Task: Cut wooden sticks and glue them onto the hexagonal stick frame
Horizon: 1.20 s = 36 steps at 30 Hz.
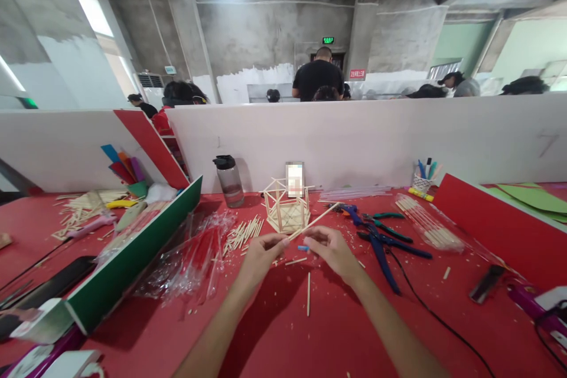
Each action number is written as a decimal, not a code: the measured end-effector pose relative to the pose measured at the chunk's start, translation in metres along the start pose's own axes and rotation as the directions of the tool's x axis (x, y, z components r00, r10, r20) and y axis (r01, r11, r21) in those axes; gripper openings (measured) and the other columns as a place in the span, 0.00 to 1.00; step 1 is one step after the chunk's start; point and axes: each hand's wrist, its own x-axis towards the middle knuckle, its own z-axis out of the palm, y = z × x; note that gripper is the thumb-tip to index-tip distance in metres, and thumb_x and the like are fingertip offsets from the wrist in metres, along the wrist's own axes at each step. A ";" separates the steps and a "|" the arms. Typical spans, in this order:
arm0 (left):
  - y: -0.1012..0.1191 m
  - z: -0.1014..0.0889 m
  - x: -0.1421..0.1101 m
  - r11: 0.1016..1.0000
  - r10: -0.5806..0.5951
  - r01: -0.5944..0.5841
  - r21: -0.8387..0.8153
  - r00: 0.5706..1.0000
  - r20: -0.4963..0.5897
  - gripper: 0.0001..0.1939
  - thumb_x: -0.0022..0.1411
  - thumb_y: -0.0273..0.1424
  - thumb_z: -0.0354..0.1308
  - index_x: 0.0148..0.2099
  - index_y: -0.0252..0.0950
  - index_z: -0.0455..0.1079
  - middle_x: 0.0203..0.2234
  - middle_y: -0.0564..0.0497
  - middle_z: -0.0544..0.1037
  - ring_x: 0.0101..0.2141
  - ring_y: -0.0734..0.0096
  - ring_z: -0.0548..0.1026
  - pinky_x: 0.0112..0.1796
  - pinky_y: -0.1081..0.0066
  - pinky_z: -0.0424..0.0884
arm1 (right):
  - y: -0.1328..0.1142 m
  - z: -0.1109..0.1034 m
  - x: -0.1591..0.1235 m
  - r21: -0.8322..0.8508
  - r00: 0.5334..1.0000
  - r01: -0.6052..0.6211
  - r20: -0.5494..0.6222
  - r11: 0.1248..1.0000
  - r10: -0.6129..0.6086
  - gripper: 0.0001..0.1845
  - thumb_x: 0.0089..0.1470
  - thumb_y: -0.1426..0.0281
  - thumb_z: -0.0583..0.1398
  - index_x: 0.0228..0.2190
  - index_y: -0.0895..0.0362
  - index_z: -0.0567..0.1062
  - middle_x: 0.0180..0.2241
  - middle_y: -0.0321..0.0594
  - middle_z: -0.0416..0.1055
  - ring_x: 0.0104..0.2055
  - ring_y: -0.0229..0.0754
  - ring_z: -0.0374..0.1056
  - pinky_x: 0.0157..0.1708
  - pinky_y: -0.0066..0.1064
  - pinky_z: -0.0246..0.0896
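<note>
In the middle of the head view, my left hand (269, 246) pinches the near end of a thin wooden stick (321, 217), which slants up to the right. My right hand (331, 248) is just right of it, thumb and fingers curled together; what lies between their tips is too small to name. A small blue piece (303, 248) shows beside those right fingertips; I cannot tell whether they touch it. Just beyond both hands stands an open frame of wooden sticks (279, 215). Loose sticks (309, 294) lie on the red table nearer to me.
A pile of short sticks (243, 233) and plastic wrapping (177, 266) lie left. Behind stand a bottle (230, 182) and a phone (295, 172). Blue-handled pliers (381, 254), a black cable (429, 310) and bagged sticks (429, 224) are right. A green board (142, 260) edges the left side.
</note>
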 end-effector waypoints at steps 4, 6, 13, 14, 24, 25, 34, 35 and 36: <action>0.000 0.013 -0.003 0.999 -0.021 0.023 -0.050 0.999 0.042 0.21 0.52 0.47 0.65 0.33 0.32 0.80 0.20 0.51 0.75 0.23 0.72 0.67 0.27 0.73 0.64 | 0.008 0.013 0.002 0.112 0.998 -0.038 -0.048 0.993 0.044 0.17 0.51 0.56 0.64 0.34 0.58 0.78 0.28 0.41 0.78 0.30 0.43 0.74 0.31 0.32 0.69; 0.000 0.015 -0.003 0.998 -0.030 0.033 -0.060 0.998 0.055 0.20 0.51 0.47 0.65 0.32 0.32 0.79 0.20 0.51 0.76 0.23 0.72 0.67 0.28 0.73 0.64 | 0.011 0.015 0.002 0.139 0.996 -0.049 -0.066 0.989 0.058 0.19 0.49 0.54 0.65 0.34 0.58 0.78 0.29 0.42 0.79 0.31 0.45 0.74 0.33 0.34 0.70; 0.002 0.010 -0.005 0.989 -0.113 0.128 -0.070 0.975 0.189 0.22 0.50 0.48 0.67 0.34 0.33 0.80 0.24 0.50 0.79 0.27 0.68 0.72 0.33 0.69 0.70 | 0.011 0.008 0.002 0.142 0.996 -0.087 -0.017 0.986 0.091 0.18 0.48 0.54 0.67 0.28 0.58 0.77 0.26 0.40 0.77 0.29 0.44 0.73 0.34 0.34 0.68; 0.002 0.008 -0.005 0.985 -0.133 0.154 -0.074 0.965 0.226 0.23 0.50 0.50 0.66 0.34 0.33 0.80 0.25 0.49 0.79 0.28 0.68 0.73 0.34 0.68 0.71 | 0.010 0.005 0.002 0.135 0.995 -0.099 0.007 0.986 0.098 0.18 0.48 0.54 0.67 0.27 0.58 0.77 0.25 0.39 0.76 0.28 0.43 0.72 0.33 0.34 0.68; 0.009 0.000 -0.010 0.948 -0.261 0.310 -0.070 0.886 0.383 0.24 0.49 0.49 0.68 0.41 0.35 0.79 0.33 0.48 0.81 0.36 0.63 0.77 0.41 0.63 0.74 | 0.011 -0.006 0.004 0.125 0.977 -0.167 0.151 0.978 0.147 0.23 0.45 0.51 0.68 0.29 0.59 0.77 0.25 0.38 0.75 0.28 0.41 0.71 0.33 0.33 0.66; 0.009 0.001 -0.010 0.947 -0.265 0.314 -0.066 0.883 0.388 0.23 0.48 0.48 0.69 0.39 0.35 0.79 0.31 0.49 0.81 0.35 0.64 0.77 0.41 0.64 0.74 | 0.012 -0.006 0.004 0.123 0.976 -0.169 0.162 0.978 0.148 0.23 0.45 0.50 0.68 0.29 0.59 0.77 0.26 0.38 0.75 0.28 0.41 0.71 0.33 0.33 0.66; 0.009 0.011 -0.014 0.927 -0.308 0.368 -0.075 0.859 0.410 0.19 0.44 0.44 0.71 0.30 0.34 0.75 0.23 0.53 0.75 0.29 0.69 0.74 0.37 0.66 0.73 | 0.007 -0.001 0.006 0.080 0.961 -0.178 0.228 0.981 0.156 0.23 0.45 0.50 0.68 0.26 0.58 0.75 0.24 0.37 0.75 0.27 0.40 0.70 0.31 0.32 0.65; 0.009 0.012 -0.015 0.923 -0.312 0.376 -0.081 0.856 0.411 0.19 0.43 0.43 0.71 0.31 0.34 0.75 0.25 0.53 0.77 0.30 0.68 0.75 0.37 0.67 0.73 | 0.007 -0.001 0.006 0.077 0.961 -0.177 0.228 0.981 0.155 0.23 0.45 0.50 0.68 0.26 0.58 0.75 0.24 0.36 0.74 0.27 0.39 0.70 0.31 0.31 0.65; 0.009 0.013 -0.015 0.920 -0.316 0.382 -0.087 0.855 0.411 0.20 0.43 0.43 0.72 0.33 0.34 0.76 0.26 0.51 0.78 0.31 0.68 0.76 0.38 0.67 0.73 | 0.007 -0.001 0.007 0.076 0.961 -0.176 0.227 0.981 0.155 0.22 0.46 0.50 0.67 0.26 0.58 0.75 0.24 0.36 0.74 0.27 0.39 0.70 0.31 0.31 0.65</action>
